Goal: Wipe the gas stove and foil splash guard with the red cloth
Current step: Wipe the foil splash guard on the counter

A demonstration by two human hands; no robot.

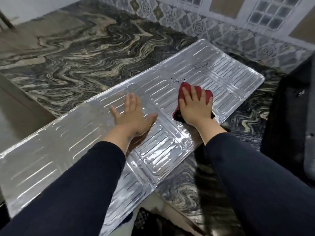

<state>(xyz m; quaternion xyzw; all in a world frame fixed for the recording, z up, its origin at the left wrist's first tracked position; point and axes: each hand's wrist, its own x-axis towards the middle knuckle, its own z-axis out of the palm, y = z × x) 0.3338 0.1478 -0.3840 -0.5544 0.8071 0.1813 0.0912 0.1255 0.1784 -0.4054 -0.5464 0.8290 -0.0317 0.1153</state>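
The foil splash guard (170,92) lies flat across the marbled countertop, its left part hanging past the counter edge. My right hand (196,106) presses the bunched red cloth (204,92) onto the guard's right panel, palm down. Dark specks (175,80) mark the foil just beyond the cloth. My left hand (133,114) rests flat on the middle panel with fingers spread, holding nothing. The black gas stove (293,116) shows only partly at the right edge of the view.
The dark swirled marble countertop (85,53) stretches behind the guard. A patterned tile wall (196,23) rises at the back. A beige cabinet side (17,99) drops away at the left, below the counter edge.
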